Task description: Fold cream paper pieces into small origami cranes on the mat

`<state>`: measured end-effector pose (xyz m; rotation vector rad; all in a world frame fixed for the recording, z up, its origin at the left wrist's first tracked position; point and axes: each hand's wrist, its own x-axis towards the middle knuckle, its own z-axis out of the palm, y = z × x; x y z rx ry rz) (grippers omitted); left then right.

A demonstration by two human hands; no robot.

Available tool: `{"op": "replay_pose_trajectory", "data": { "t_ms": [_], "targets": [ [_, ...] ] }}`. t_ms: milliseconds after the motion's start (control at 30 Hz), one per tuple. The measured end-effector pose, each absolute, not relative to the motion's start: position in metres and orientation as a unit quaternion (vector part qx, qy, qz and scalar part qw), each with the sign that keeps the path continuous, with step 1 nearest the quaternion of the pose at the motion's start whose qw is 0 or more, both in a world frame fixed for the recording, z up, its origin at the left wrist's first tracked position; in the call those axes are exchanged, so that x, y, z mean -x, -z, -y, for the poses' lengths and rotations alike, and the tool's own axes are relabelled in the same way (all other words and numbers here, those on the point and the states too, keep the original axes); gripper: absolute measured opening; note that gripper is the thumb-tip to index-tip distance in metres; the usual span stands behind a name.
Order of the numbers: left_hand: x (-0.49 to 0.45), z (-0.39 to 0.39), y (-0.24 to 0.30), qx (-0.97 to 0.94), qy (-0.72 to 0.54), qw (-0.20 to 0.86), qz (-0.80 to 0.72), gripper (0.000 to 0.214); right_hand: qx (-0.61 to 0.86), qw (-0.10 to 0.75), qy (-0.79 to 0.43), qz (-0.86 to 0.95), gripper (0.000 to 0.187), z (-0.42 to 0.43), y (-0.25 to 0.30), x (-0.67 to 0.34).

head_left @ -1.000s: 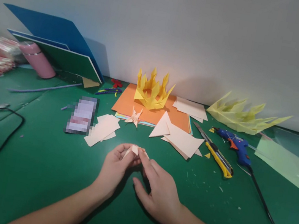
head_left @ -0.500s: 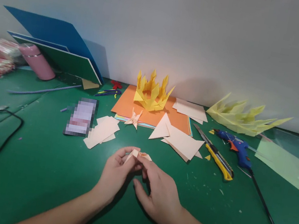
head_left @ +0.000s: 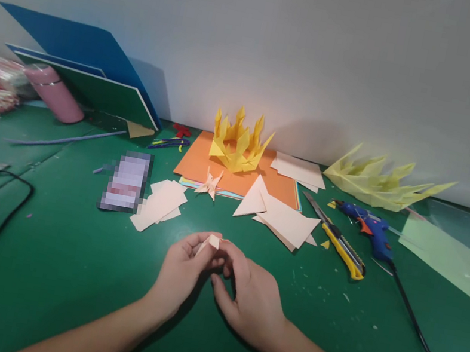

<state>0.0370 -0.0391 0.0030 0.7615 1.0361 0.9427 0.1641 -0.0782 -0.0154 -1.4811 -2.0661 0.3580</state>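
Between my two hands is a small piece of folded peach paper (head_left: 213,242), mostly covered by fingers. My left hand (head_left: 184,264) pinches it from the left, thumb on top. From the right, my right hand (head_left: 248,291) presses its curled fingers on the paper, with its thumb held apart below. Just beyond them lie a small peach paper butterfly (head_left: 210,185), a stack of peach paper slips (head_left: 163,203) to the left, and a folded peach triangle (head_left: 253,197) beside more peach sheets (head_left: 286,221) to the right.
A yellow paper crown (head_left: 239,149) stands on orange sheets (head_left: 193,156). At right lie a yellow utility knife (head_left: 343,247), a blue glue gun (head_left: 369,224) with a trailing cord, and a pale yellow paper crown (head_left: 384,181). A phone (head_left: 127,181) and pink bottle (head_left: 55,96) are left.
The fingers of my right hand have closed further over the folded paper, so less of its right side shows. The whole view has shifted slightly.
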Motion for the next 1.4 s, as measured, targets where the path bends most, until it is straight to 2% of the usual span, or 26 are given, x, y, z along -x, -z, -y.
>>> {"op": "replay_pose_trajectory", "data": {
  "t_ms": [100,267,400,733,1200,1300,1400],
  "targets": [
    [-0.037,0.038,-0.005,-0.345,-0.42,0.695,-0.47,0.029,0.562,0.266,-0.132,0.772,0.045,0.078,0.014,-0.164],
    [-0.037,0.038,-0.004,-0.36,-0.417,0.685,-0.477,0.032,0.567,0.254,-0.128,0.773,0.04,0.078,0.014,-0.164],
    [-0.036,0.039,-0.002,-0.367,-0.414,0.686,-0.472,0.027,0.572,0.238,-0.119,0.775,0.045,0.078,0.014,-0.164],
    [-0.036,0.038,-0.004,-0.297,-0.425,0.706,-0.483,0.034,0.566,0.172,-0.064,0.803,0.044,0.078,0.012,-0.163],
    [-0.028,0.033,-0.004,-0.252,-0.396,0.756,-0.456,0.025,0.548,0.127,-0.036,0.826,0.045,0.077,0.013,-0.164],
    [-0.028,0.033,-0.003,-0.264,-0.395,0.755,-0.453,0.023,0.546,0.167,-0.058,0.819,0.042,0.077,0.012,-0.166],
    [-0.027,0.033,-0.003,-0.278,-0.386,0.752,-0.455,0.024,0.529,0.296,-0.117,0.787,0.029,0.077,0.016,-0.169]
  ]
}}
